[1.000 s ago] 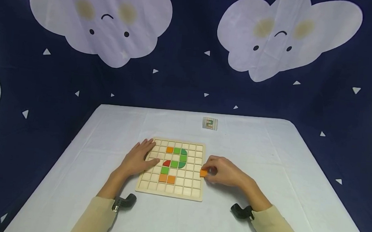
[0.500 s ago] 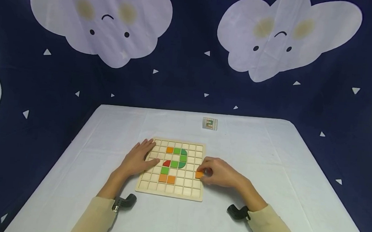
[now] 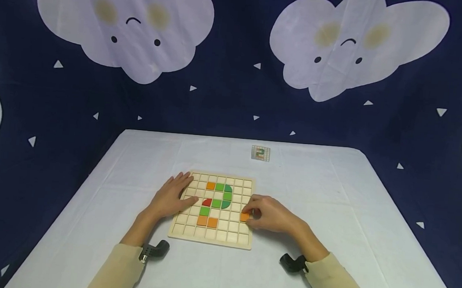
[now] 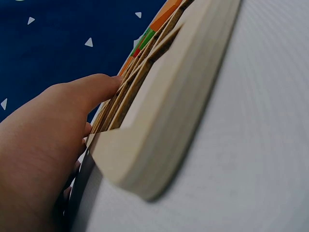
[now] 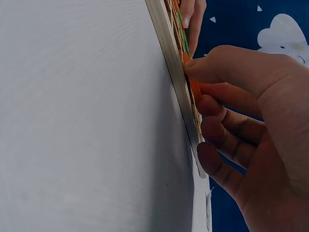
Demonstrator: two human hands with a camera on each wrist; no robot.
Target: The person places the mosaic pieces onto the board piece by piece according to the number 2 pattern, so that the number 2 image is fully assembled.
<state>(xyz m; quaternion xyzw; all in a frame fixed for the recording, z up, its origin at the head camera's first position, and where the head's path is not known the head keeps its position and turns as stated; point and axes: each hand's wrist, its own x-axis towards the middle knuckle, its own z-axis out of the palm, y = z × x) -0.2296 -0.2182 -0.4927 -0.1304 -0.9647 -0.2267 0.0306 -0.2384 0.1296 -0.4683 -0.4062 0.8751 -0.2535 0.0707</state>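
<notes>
A square wooden grid board [image 3: 209, 242] lies on the table in the head view. Set in its cells are orange square tiles, green square tiles [image 3: 216, 204], dark green curved tiles [image 3: 226, 204] and a red quarter-round tile [image 3: 207, 202]. My left hand [image 3: 171, 199] rests on the board's left edge, fingers extended, thumb over the cells. Between thumb and finger my right hand [image 3: 271, 214] pinches another orange square tile [image 3: 244, 217] over the right-hand column. The right wrist view shows this orange tile [image 5: 194, 89] at the board's edge, partly hidden by the thumb.
A small patterned card [image 3: 260, 153] with a 2-like figure on a grid stands near the far edge of the white table [image 3: 314, 177]. Behind hangs a dark blue cloth [image 3: 234, 108] with clouds and small triangles.
My right hand has moved left, carrying the orange tile from the board's right rim to over the rightmost column of cells. My left hand and the board stay still.
</notes>
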